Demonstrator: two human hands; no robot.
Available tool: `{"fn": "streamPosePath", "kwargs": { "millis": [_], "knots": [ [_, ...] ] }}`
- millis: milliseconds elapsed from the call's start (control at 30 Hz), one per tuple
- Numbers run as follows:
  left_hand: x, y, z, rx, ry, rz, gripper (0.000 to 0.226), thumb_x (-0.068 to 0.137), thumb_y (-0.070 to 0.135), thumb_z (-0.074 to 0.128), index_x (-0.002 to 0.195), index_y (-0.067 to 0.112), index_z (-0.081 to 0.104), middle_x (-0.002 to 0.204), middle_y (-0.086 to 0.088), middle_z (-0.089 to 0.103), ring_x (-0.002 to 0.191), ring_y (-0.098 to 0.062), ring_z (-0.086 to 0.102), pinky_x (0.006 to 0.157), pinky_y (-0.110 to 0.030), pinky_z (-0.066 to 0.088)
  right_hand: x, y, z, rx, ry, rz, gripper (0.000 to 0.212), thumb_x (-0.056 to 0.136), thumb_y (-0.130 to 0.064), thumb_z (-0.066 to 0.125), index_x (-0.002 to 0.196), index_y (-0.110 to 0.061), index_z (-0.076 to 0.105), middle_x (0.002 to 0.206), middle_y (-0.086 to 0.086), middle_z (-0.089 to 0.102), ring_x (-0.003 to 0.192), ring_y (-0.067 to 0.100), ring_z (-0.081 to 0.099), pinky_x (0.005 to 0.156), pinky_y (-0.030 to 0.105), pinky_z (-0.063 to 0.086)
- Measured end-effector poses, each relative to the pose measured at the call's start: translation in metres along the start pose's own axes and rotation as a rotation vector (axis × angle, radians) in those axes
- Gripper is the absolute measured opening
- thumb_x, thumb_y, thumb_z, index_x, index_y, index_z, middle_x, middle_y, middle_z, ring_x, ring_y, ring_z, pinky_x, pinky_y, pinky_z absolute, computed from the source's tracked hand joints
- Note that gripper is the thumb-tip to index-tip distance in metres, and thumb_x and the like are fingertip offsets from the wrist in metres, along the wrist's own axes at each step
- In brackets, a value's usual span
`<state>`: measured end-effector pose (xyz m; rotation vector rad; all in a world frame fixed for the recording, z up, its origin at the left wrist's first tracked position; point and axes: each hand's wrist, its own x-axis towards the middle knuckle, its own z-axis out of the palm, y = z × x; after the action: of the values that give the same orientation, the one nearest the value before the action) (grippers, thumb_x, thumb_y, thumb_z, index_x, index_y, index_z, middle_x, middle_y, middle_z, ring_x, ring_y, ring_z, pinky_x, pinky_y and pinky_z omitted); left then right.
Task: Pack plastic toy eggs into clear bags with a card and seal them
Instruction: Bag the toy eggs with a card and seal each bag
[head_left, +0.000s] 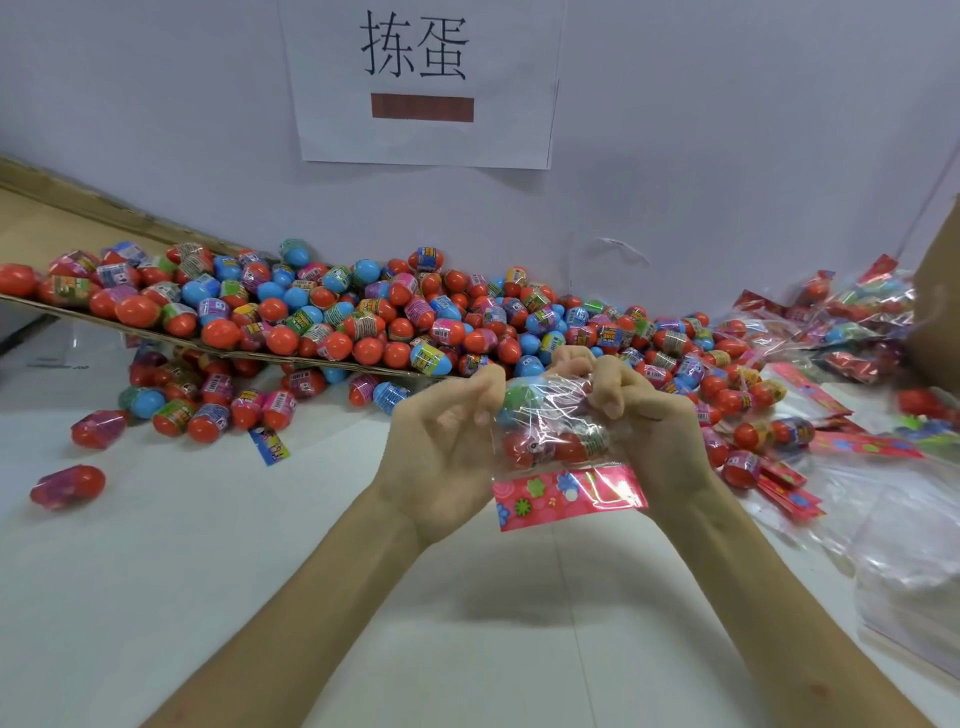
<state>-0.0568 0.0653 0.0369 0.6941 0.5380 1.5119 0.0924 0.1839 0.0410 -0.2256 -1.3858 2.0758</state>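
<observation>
Both forearms reach forward over the white table (208, 571). Between the hands is the clear bag (550, 410), with its red card (566, 496) at the near end and a few eggs (540, 447) packed beyond it. The left hand (447, 447) pinches the film's far left edge, and the right hand (644, 415) curls round the bunched far corner. Filling looks done and sealing is under way, though glare hides whether the mouth is closed. The next move calls for pressing the opening flat. Farther off lies the loose egg pile (389, 317).
</observation>
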Motion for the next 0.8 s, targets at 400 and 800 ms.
{"fn": "streamPosePath", "kwargs": {
  "millis": [400,800],
  "knots": [
    [-0.001,-0.003,-0.001,0.128,-0.085,0.051,0.029,0.07,0.0,0.065,0.067,0.025,0.05,0.085,0.0,0.063,0.09,-0.019,0.068,0.074,-0.033,0.058,-0.002,0.0,-0.005,0.096,-0.051,-0.023,0.011,0.054,-0.009,0.054,0.051,-0.02,0.055,0.088,0.0,0.065,0.089,0.018,0.062,0.078,0.031,0.051],
    [-0.002,-0.002,-0.005,0.014,-0.015,0.055,0.033,0.071,-0.006,0.064,0.066,0.026,0.057,0.122,-0.009,0.073,0.113,-0.029,0.071,0.101,-0.044,0.053,0.01,0.006,0.001,-0.076,0.008,0.058,0.037,0.059,-0.009,0.085,0.069,-0.014,0.05,0.107,0.009,0.058,0.093,0.024,0.065,0.074,0.034,0.059]
  ]
}}
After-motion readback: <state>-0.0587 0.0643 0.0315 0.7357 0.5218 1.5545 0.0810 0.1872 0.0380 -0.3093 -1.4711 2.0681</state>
